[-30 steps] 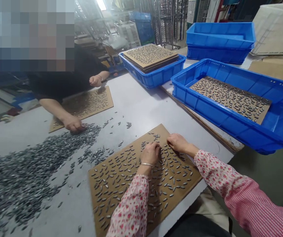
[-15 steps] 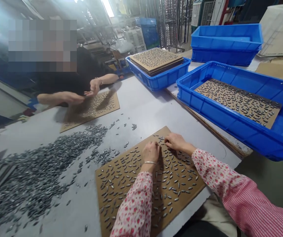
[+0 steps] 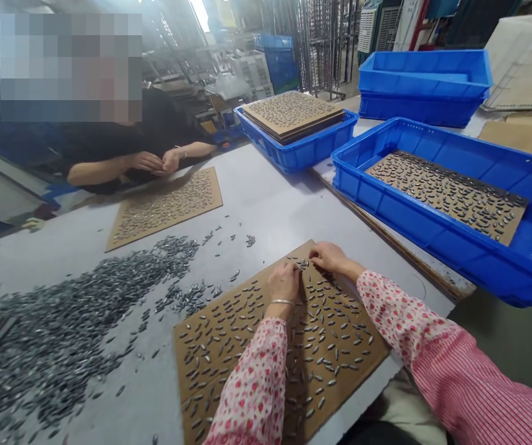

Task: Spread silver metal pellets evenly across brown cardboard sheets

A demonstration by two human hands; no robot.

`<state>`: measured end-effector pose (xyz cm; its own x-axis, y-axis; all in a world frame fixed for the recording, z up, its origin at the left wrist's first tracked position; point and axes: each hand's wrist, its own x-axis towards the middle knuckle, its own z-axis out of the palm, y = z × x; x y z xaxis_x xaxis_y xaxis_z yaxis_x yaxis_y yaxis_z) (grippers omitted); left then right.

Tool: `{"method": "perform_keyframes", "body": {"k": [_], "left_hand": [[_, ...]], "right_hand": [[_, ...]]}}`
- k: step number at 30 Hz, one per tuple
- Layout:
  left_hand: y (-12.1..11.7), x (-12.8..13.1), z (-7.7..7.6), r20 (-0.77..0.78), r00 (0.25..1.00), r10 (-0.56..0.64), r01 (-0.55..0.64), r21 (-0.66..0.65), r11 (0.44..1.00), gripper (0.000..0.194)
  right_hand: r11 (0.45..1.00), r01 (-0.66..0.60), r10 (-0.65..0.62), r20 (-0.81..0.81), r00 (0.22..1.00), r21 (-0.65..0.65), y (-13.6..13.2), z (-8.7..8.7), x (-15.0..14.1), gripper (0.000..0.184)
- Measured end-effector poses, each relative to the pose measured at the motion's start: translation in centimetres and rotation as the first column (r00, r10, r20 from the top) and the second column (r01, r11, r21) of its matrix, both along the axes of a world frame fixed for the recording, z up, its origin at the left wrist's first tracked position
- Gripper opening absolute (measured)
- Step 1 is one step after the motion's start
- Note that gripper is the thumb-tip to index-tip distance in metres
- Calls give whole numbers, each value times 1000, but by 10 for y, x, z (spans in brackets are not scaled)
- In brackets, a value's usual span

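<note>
A brown cardboard sheet lies before me, covered with many small, spindle-shaped metal pieces set apart from one another. Over its far part, my left hand is bent with the fingers curled and the tips pressed together. What is between those fingertips is hidden. Just to its right, my right hand is pinched low at the sheet's far corner, beside a small cluster of pieces. Whether a piece is in that pinch is too small to make out.
A large heap of grey metal pieces spreads over the white table at left. Across from me a person's hands meet above another filled cardboard sheet. Blue trays stand at right, one with stacked sheets.
My right hand has shifted slightly up toward the sheet's far corner; my left hand stays nearly in place. The other person's hands have drawn back from their sheet and come together.
</note>
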<state>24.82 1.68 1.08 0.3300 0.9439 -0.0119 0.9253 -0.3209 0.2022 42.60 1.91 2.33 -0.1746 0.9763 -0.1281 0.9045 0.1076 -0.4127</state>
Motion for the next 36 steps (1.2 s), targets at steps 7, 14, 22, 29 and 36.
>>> {"method": "perform_keyframes", "body": {"k": [7, 14, 22, 29, 36], "left_hand": [[-10, -1, 4, -42, 992, -119, 121, 42, 992, 26], [-15, 28, 20, -68, 976, -205, 202, -54, 978, 25], [-13, 25, -3, 44, 956, -289, 292, -78, 953, 24], [6, -5, 8, 203, 979, -9, 15, -27, 1000, 24], [12, 6, 11, 85, 996, -37, 44, -87, 995, 21]], "right_hand": [[998, -59, 59, 37, 998, -2, 10, -11, -6, 19], [996, -87, 89, 139, 986, -21, -3, 11, 8, 25], [983, -34, 49, 80, 996, -180, -11, 9, 26, 18], [995, 29, -40, -110, 993, -100, 4, -12, 21, 16], [988, -133, 139, -78, 987, 76, 17, -11, -13, 18]]}}
